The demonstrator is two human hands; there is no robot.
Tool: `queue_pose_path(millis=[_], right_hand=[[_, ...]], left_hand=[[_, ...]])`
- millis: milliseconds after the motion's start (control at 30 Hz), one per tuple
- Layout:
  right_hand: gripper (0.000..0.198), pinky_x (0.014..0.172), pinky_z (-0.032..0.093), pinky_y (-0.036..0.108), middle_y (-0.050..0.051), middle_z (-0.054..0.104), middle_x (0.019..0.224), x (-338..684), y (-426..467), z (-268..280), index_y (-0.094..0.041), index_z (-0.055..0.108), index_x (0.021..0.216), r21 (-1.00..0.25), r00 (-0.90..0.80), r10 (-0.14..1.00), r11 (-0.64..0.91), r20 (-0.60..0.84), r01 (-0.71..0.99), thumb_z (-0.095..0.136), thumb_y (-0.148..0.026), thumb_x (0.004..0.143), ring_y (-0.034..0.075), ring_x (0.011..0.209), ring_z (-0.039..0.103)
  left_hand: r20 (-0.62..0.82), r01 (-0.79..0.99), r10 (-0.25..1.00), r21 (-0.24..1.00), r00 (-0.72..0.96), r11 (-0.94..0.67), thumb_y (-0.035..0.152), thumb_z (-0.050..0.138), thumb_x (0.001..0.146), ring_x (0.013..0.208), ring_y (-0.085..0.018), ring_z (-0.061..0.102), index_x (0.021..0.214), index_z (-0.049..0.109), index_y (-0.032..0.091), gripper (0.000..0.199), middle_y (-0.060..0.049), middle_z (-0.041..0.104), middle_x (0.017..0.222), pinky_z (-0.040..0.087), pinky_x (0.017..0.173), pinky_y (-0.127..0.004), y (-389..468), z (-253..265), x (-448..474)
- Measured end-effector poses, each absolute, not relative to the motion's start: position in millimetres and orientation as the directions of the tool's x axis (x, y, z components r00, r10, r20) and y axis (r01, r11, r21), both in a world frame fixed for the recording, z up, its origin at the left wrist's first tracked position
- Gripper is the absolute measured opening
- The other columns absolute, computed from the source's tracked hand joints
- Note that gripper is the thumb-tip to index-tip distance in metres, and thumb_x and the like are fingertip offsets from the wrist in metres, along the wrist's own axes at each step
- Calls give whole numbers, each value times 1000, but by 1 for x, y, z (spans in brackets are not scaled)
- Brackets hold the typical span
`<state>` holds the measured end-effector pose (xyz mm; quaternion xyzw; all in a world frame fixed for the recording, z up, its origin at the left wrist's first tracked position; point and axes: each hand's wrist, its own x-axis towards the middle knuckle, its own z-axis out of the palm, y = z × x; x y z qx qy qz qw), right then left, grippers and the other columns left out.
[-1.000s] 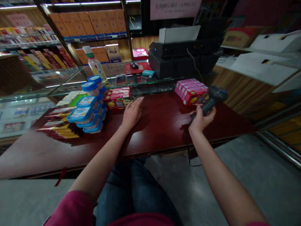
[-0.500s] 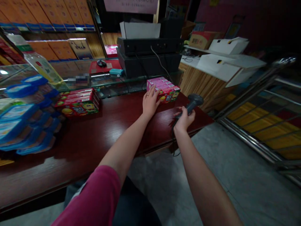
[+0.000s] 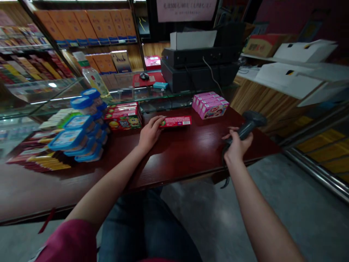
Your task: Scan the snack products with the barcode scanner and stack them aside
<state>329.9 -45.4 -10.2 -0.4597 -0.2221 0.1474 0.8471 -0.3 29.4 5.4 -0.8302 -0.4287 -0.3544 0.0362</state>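
My left hand (image 3: 149, 134) is closed on the left end of a small red box (image 3: 178, 121), which lies on the dark red-brown table (image 3: 174, 153). Just left of it sits a group of similar red boxes (image 3: 124, 115) with green and yellow print. My right hand (image 3: 237, 145) is wrapped round the handle of a dark barcode scanner (image 3: 248, 123), held over the table's right part, its head tilted up and away. Beyond the scanner, to the left, a row of pink boxes (image 3: 211, 104) rests on the table.
Stacked blue-lidded tubs (image 3: 72, 138) and a pile of packets (image 3: 45, 154) stand at the left. Behind are a glass counter (image 3: 144, 95), a tall bottle (image 3: 92, 78) and a black cash drawer (image 3: 196, 74). A metal rail (image 3: 319, 174) borders the right.
My left hand has moved left from beside the pink boxes, bringing the red box with it towards the red group. The scanner stays in my right hand. The view has swung left.
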Motion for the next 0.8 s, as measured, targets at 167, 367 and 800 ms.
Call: queue_pose_path(millis=[167, 367, 800], right_hand=[[31, 53, 63, 31, -2, 73, 89, 253, -61, 6, -23, 64, 96, -928, 454, 861, 332, 227, -166, 81, -29, 71, 10, 51, 59], [37, 35, 47, 26, 1, 77, 90, 205, -60, 1, -22, 65, 101, -968, 186, 960, 231, 211, -95, 86, -34, 73, 8, 39, 51], [29, 33, 43, 24, -5, 68, 74, 196, -65, 5, -23, 63, 93, -972, 192, 963, 211, 187, -108, 85, -32, 76, 8, 38, 49]], left_hand=[[675, 851, 702, 213, 226, -479, 19, 59, 100, 134, -29, 64, 146, 60, 28, 48, -11, 66, 148, 45, 120, -47, 42, 4, -31], [675, 842, 708, 243, 210, -481, 16, 55, 101, 140, -25, 59, 147, 60, 25, 47, -10, 64, 151, 40, 125, -42, 48, 4, -30], [624, 841, 747, 259, 231, -476, 14, 49, 104, 143, -21, 56, 148, 57, 27, 47, -8, 63, 151, 38, 128, -41, 44, 7, -31]])
